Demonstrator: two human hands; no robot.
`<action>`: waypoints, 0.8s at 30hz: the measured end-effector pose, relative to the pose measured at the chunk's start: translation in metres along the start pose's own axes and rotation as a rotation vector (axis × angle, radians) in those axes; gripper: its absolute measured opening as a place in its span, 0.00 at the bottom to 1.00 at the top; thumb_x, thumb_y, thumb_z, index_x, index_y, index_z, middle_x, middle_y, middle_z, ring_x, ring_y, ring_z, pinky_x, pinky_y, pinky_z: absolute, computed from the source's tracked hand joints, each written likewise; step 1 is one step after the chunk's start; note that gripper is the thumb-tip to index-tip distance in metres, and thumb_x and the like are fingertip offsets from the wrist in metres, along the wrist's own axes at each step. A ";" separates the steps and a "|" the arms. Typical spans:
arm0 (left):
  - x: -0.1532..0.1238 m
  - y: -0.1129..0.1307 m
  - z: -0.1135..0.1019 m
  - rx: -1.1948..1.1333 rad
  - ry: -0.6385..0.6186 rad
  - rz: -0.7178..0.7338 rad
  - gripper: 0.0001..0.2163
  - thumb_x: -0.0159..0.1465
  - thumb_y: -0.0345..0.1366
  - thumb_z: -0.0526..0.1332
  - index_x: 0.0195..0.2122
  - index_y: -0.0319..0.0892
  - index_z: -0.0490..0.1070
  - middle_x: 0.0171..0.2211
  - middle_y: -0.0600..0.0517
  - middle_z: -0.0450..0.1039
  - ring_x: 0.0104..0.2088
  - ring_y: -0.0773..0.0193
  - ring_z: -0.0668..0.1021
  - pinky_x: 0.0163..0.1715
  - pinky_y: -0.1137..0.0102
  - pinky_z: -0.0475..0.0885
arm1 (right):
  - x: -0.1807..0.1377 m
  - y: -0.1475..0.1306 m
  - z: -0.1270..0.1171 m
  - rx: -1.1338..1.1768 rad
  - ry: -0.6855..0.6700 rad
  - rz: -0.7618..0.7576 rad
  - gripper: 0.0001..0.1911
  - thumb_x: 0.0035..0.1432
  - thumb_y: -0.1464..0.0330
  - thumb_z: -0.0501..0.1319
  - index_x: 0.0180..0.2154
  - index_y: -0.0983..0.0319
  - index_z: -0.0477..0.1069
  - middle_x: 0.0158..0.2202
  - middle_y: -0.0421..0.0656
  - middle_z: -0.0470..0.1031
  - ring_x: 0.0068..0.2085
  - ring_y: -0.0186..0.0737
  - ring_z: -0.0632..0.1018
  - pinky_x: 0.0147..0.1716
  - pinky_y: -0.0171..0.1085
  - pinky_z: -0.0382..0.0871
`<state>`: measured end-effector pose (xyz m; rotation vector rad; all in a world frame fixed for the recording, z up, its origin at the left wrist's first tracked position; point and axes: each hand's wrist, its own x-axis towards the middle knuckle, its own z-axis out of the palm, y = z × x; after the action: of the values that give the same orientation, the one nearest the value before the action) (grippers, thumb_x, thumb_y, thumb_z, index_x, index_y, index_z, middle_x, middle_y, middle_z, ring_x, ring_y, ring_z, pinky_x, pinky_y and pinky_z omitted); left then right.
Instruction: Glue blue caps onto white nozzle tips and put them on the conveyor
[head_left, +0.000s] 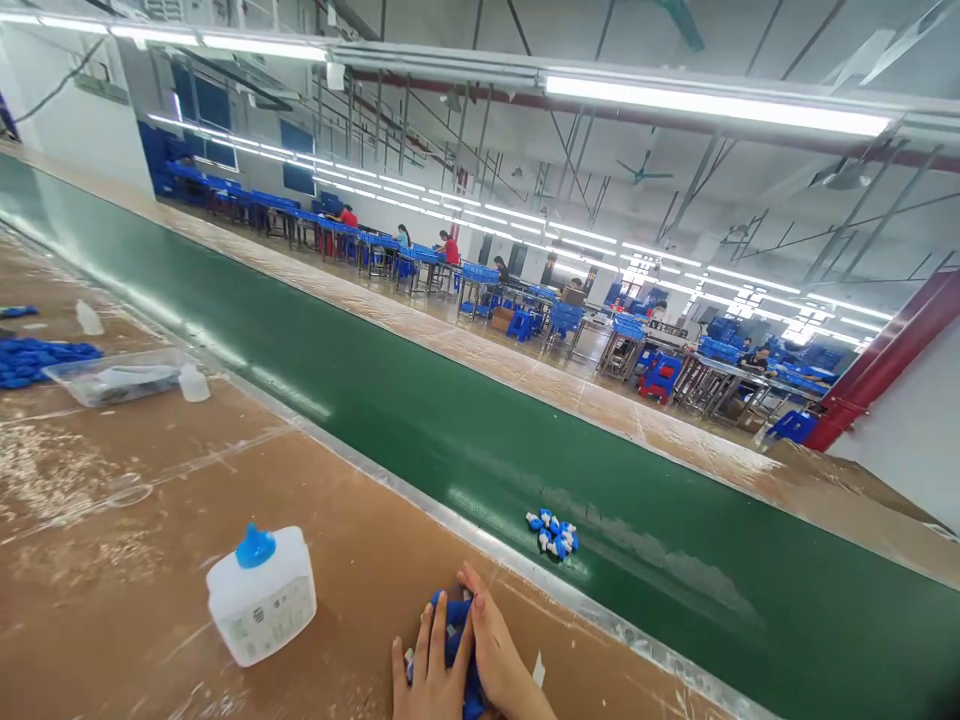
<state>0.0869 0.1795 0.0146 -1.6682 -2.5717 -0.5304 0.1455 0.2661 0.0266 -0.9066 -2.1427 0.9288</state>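
My left hand (430,668) lies loosely spread over blue pieces (472,698) on the counter (360,570); my right hand (499,655), straight-fingered, flanks them.

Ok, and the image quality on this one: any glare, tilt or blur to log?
Head view: the nearest tube light is blown out to white; pale glare streaks the green belt; the scene slants down to the right; distant workers are too small and soft for detail; the left hand and right hand look fairly sharp.
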 end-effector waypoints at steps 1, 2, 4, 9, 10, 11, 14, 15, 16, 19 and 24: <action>0.015 0.008 0.001 -0.010 0.015 -0.006 0.32 0.50 0.40 0.69 0.58 0.50 0.67 0.63 0.37 0.61 0.63 0.38 0.64 0.59 0.40 0.53 | 0.011 0.007 -0.011 -0.026 0.035 -0.009 0.31 0.68 0.48 0.39 0.57 0.54 0.69 0.55 0.44 0.76 0.56 0.43 0.75 0.54 0.44 0.71; 0.029 0.014 0.002 -0.017 0.028 -0.012 0.31 0.52 0.40 0.67 0.59 0.51 0.66 0.64 0.37 0.60 0.63 0.38 0.64 0.59 0.39 0.53 | 0.024 0.017 -0.025 -0.061 0.080 -0.013 0.30 0.67 0.49 0.42 0.56 0.55 0.70 0.55 0.44 0.76 0.57 0.44 0.74 0.55 0.45 0.69; 0.060 0.024 0.008 -0.036 0.051 -0.022 0.27 0.57 0.40 0.63 0.59 0.50 0.65 0.65 0.36 0.58 0.64 0.38 0.63 0.59 0.39 0.52 | 0.051 0.041 -0.062 -0.150 0.192 -0.003 0.28 0.64 0.49 0.49 0.54 0.57 0.72 0.57 0.48 0.73 0.60 0.50 0.70 0.60 0.50 0.61; 0.146 0.038 0.030 -0.105 0.057 0.019 0.25 0.60 0.37 0.58 0.59 0.45 0.66 0.64 0.34 0.59 0.63 0.37 0.62 0.57 0.38 0.56 | 0.093 0.103 -0.134 -0.337 0.331 0.142 0.29 0.53 0.50 0.61 0.53 0.56 0.73 0.60 0.54 0.68 0.62 0.66 0.64 0.59 0.67 0.49; 0.162 0.040 0.034 -0.125 0.052 0.040 0.25 0.59 0.37 0.58 0.59 0.45 0.66 0.64 0.34 0.60 0.63 0.37 0.64 0.56 0.39 0.58 | 0.094 0.112 -0.140 -0.357 0.300 0.154 0.28 0.50 0.51 0.63 0.51 0.54 0.75 0.58 0.53 0.71 0.60 0.67 0.66 0.58 0.70 0.49; 0.177 0.041 0.036 -0.146 0.049 0.062 0.24 0.59 0.36 0.58 0.59 0.44 0.67 0.63 0.34 0.61 0.62 0.37 0.65 0.56 0.39 0.59 | 0.093 0.118 -0.143 -0.373 0.260 0.152 0.26 0.48 0.52 0.65 0.49 0.53 0.76 0.55 0.51 0.74 0.59 0.67 0.68 0.57 0.71 0.49; 0.203 0.046 0.042 -0.217 0.069 0.133 0.24 0.60 0.34 0.58 0.59 0.41 0.67 0.63 0.33 0.61 0.64 0.34 0.61 0.58 0.32 0.50 | 0.085 0.126 -0.142 -0.403 0.140 0.097 0.23 0.49 0.55 0.66 0.48 0.50 0.77 0.53 0.47 0.77 0.59 0.63 0.70 0.58 0.72 0.45; 0.205 0.048 0.044 -0.250 0.077 0.173 0.24 0.60 0.34 0.58 0.59 0.41 0.67 0.64 0.34 0.60 0.65 0.34 0.58 0.59 0.31 0.47 | 0.082 0.126 -0.141 -0.409 0.103 0.074 0.22 0.50 0.56 0.65 0.48 0.50 0.76 0.53 0.46 0.77 0.59 0.62 0.70 0.59 0.71 0.45; 0.204 0.052 0.047 -0.291 0.080 0.225 0.23 0.62 0.35 0.57 0.59 0.42 0.66 0.65 0.36 0.59 0.66 0.37 0.57 0.60 0.33 0.47 | 0.080 0.126 -0.139 -0.415 0.068 0.054 0.22 0.50 0.56 0.65 0.48 0.50 0.77 0.54 0.46 0.77 0.59 0.61 0.70 0.59 0.69 0.46; 0.189 0.069 0.059 -0.441 0.059 0.400 0.18 0.68 0.37 0.53 0.59 0.48 0.66 0.62 0.46 0.66 0.62 0.55 0.68 0.60 0.54 0.64 | 0.076 0.127 -0.134 -0.442 -0.010 0.000 0.22 0.48 0.60 0.66 0.47 0.53 0.77 0.53 0.48 0.77 0.57 0.58 0.72 0.61 0.66 0.48; 0.165 0.096 0.076 -0.583 0.075 0.437 0.09 0.67 0.37 0.59 0.45 0.40 0.73 0.44 0.49 0.78 0.45 0.59 0.79 0.47 0.56 0.76 | 0.074 0.127 -0.122 -0.520 -0.036 -0.054 0.17 0.39 0.69 0.70 0.37 0.57 0.80 0.40 0.48 0.83 0.48 0.57 0.79 0.54 0.55 0.68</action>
<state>0.1140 0.3830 0.0034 -2.2237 -2.0032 -1.3548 0.2378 0.4323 0.0144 -1.0695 -2.4759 0.3584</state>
